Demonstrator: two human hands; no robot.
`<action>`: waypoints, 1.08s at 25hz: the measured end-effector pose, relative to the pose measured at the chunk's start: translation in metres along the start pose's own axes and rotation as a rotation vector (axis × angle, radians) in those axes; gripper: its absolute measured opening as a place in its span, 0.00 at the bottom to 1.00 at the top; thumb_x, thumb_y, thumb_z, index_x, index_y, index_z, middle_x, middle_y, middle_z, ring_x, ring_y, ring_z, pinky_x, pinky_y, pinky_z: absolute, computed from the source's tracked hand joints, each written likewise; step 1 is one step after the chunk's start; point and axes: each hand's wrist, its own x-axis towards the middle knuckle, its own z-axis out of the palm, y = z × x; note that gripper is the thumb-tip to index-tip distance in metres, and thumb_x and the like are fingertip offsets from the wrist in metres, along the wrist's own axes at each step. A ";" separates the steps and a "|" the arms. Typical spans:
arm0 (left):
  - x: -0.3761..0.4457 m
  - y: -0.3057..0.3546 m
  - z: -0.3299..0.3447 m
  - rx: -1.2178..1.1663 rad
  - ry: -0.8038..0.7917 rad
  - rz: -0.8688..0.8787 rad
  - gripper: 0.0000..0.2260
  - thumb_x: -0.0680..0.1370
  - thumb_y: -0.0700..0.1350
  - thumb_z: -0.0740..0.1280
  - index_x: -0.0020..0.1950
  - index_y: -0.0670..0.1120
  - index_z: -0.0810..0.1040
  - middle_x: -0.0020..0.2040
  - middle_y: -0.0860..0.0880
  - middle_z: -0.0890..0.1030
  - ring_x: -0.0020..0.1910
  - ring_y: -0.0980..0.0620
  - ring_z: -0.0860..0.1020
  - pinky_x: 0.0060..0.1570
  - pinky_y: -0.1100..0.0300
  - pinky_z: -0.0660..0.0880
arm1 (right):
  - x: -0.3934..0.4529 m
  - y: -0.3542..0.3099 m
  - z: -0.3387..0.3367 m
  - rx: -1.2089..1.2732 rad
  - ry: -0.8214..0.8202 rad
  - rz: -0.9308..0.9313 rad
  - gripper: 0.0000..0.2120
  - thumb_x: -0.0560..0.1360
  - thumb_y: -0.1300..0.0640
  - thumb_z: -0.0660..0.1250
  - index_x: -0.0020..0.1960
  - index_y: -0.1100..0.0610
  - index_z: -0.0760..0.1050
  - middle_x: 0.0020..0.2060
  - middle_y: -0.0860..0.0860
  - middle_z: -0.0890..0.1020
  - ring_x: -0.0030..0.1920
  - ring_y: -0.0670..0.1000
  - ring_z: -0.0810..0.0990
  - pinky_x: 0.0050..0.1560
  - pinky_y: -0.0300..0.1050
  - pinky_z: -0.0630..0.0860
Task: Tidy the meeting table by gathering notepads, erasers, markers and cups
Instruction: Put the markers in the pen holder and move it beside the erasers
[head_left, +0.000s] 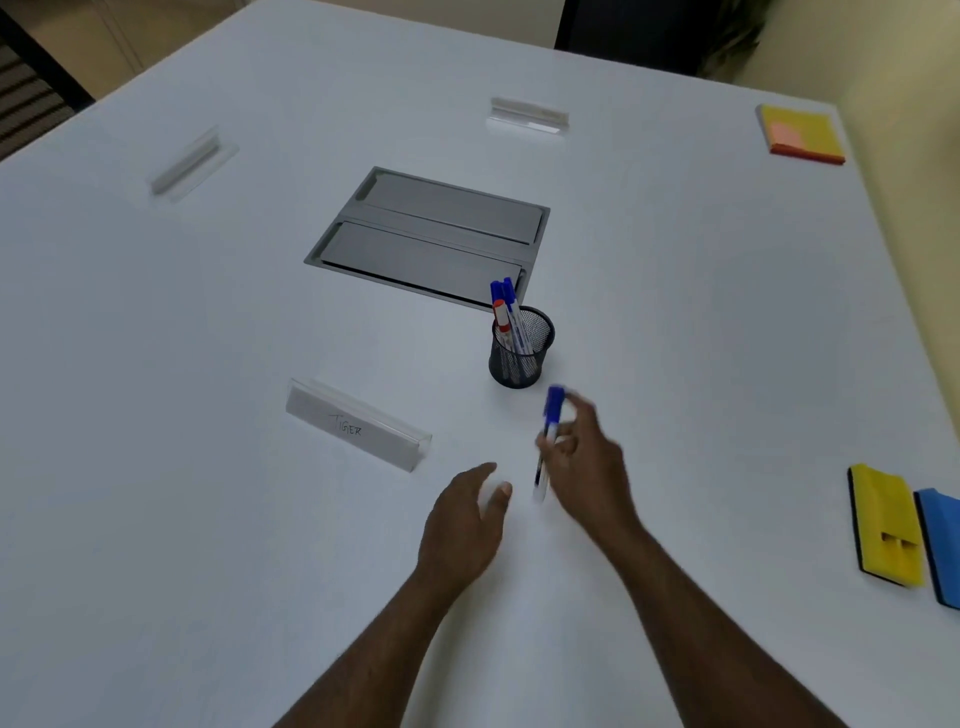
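A blue-capped marker (548, 441) is pinched in the fingers of the right hand (587, 462), held nearly upright with its cap end up and its pale barrel hanging toward the white table (156, 467), just near of the black mesh pen cup (521, 347). That upright hold looks chosen so the marker can drop tail-first into the cup, where other blue and red-capped markers (506, 317) already stand leaning against the left rim; the hand is blurred, so the exact finger contact is hard to read. The left hand (462, 525) hovers low over the table with fingers loosely spread and holding nothing, close beside the marker's lower end. The cup sits near the middle of the table, right against the near right corner of the grey cable hatch (431, 234), a sensible collecting spot within reach of both arms. Still ungathered are a yellow eraser (885, 525) and a blue eraser (943, 540) touching side by side at the near right edge, and a yellow notepad (802, 134) at the far right corner. Three clear name stands (358, 423) stay spread around the hatch.
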 end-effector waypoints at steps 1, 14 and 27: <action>-0.001 -0.014 0.005 0.248 -0.062 0.087 0.27 0.80 0.60 0.59 0.76 0.51 0.63 0.77 0.50 0.63 0.76 0.49 0.61 0.73 0.54 0.61 | 0.016 -0.009 -0.009 0.025 0.097 -0.036 0.30 0.75 0.58 0.69 0.72 0.44 0.60 0.40 0.40 0.77 0.33 0.36 0.78 0.31 0.26 0.71; 0.003 -0.084 0.030 0.709 -0.291 0.223 0.46 0.66 0.78 0.52 0.67 0.65 0.20 0.70 0.57 0.19 0.68 0.55 0.19 0.71 0.51 0.29 | 0.156 -0.039 0.008 -0.221 0.135 -0.335 0.25 0.78 0.60 0.62 0.72 0.50 0.60 0.45 0.54 0.79 0.42 0.55 0.79 0.40 0.47 0.77; 0.005 -0.083 0.031 0.739 -0.328 0.216 0.46 0.66 0.79 0.50 0.65 0.65 0.19 0.69 0.57 0.18 0.67 0.56 0.18 0.70 0.50 0.28 | 0.144 -0.012 0.029 -0.368 0.024 -0.169 0.47 0.69 0.34 0.67 0.77 0.53 0.49 0.73 0.56 0.64 0.72 0.59 0.63 0.66 0.59 0.67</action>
